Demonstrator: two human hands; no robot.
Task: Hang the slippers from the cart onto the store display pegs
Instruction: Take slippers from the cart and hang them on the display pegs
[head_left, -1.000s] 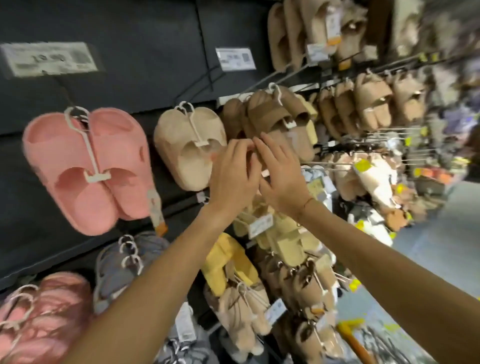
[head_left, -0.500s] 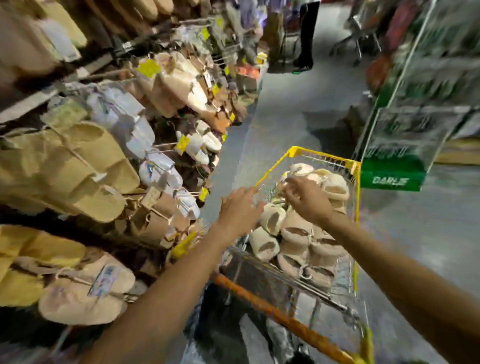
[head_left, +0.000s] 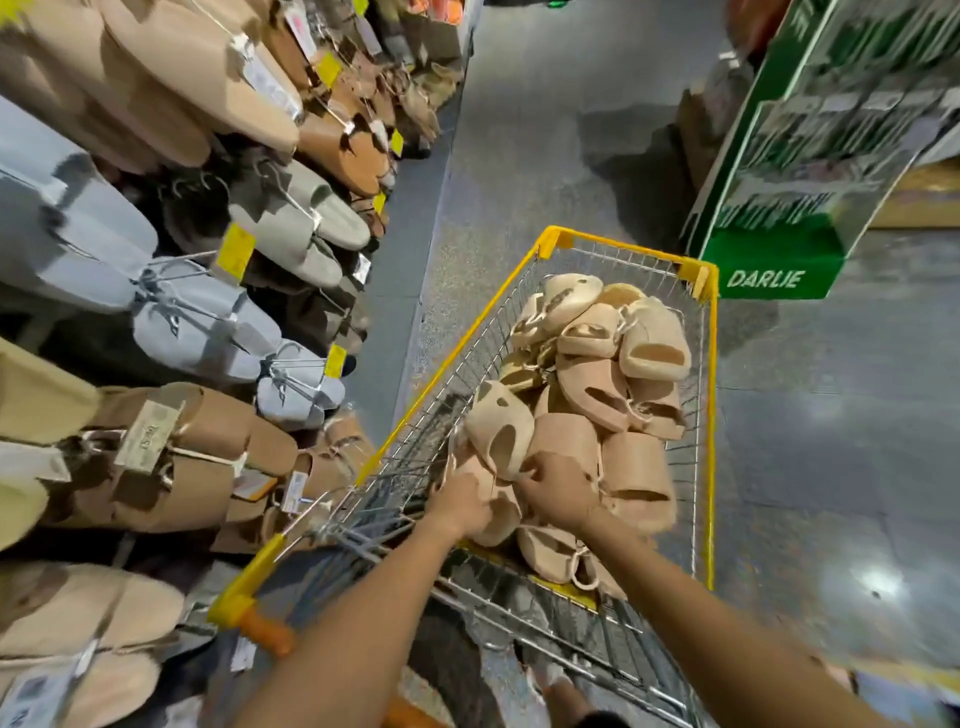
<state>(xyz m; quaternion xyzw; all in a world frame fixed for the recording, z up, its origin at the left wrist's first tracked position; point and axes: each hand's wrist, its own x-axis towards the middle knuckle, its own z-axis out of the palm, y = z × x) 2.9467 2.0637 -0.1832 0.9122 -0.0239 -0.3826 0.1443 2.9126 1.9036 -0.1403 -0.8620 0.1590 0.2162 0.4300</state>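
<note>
A: Two hands in the cart, one yellow-rimmed wire cart, parked beside the display rack.

B: Grips?

A: Left hand curled round a beige slipper pair at the near end of the pile. Right hand clenched on the same pair, just beside the left. Fingertips of both buried in the pile; cannot see exactly which edge they pinch.

B: Slipper count in the cart?

A: Beige slippers, heaped. Roughly a dozen showing; more are hidden beneath, so no exact count. All inside the basket, none on a peg.

B: Rack?

A: Hanging pairs in rows: grey-blue pairs, four countable; brown pairs below them; tan ones above, too blurred to count. Yellow tags, five visible. One green stand across the aisle, reading DARLIE.
</note>
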